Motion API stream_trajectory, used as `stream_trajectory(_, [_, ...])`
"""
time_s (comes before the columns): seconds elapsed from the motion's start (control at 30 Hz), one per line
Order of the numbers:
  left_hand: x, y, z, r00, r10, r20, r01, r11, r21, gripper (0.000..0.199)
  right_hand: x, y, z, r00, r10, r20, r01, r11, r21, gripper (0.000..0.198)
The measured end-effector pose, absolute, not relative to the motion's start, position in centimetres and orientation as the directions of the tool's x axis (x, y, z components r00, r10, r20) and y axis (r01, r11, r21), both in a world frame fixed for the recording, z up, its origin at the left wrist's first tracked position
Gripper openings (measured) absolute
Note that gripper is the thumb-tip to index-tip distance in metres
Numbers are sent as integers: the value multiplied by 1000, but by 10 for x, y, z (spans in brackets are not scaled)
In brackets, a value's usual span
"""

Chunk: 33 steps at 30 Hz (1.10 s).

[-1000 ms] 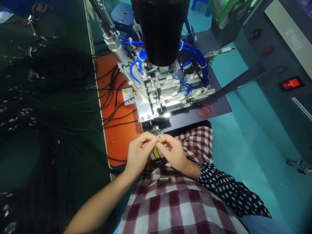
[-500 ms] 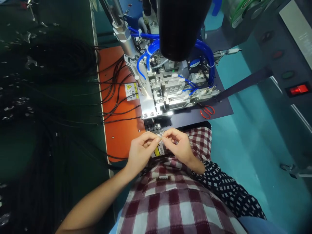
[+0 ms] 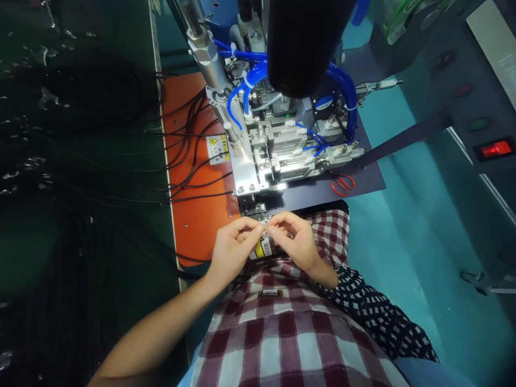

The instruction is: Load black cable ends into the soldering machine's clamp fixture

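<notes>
My left hand [image 3: 236, 242] and my right hand [image 3: 293, 239] meet fingertip to fingertip at the front edge of the machine [image 3: 282, 156]. Both are closed in a pinch between thumb and forefinger. Something tiny and pale shows between the fingertips, too small to name. Just below the fingers is a yellow and white label [image 3: 264, 248]. Black cables [image 3: 193, 145] run across the orange plate [image 3: 201, 226] to the left of the machine, and one dark cable passes near my left wrist.
Red-handled scissors [image 3: 343, 185] lie on the dark base plate to the right. Blue air tubes [image 3: 258, 75] and a black cylinder [image 3: 308, 48] rise over the machine. A dark table with bundled cables [image 3: 100, 102] is at left. A lit red switch [image 3: 495, 149] sits at far right.
My hands stay in nearly the same place, still pinched together. The view has shifted slightly; nothing else visibly differs.
</notes>
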State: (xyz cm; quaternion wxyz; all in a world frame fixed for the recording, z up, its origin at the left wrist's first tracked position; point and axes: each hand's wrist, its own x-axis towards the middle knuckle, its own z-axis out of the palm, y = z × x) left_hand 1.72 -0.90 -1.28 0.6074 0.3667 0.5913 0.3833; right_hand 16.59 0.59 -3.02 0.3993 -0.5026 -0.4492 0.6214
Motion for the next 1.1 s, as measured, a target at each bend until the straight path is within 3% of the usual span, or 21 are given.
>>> stream_trajectory(0.2, [18, -9, -11, -2, 912, -410, -4, 410, 912, 23, 163, 6, -32, -155, 957, -246, -30, -253, -967, 10])
stream_trajectory(0.63, [17, -12, -18, -14, 894, -448, -59, 447, 893, 23, 161, 5, -32, -184, 916, -357, -126, -382, -915, 15])
stream_trajectory(0.83, [17, -13, -15, -5, 907, -421, -46, 420, 906, 21, 161, -1, -36, -94, 983, -158, -22, -161, -987, 11])
stream_trajectory(1.0, [14, -13, -17, 18, 896, -445, -47, 445, 894, 24, 167, 2, -37, -214, 919, -330, -131, -362, -923, 14])
stream_trajectory(1.1, [13, -12, -18, 21, 890, -455, -41, 455, 889, 26, 171, 6, -35, -230, 923, -310, -100, -339, -935, 15])
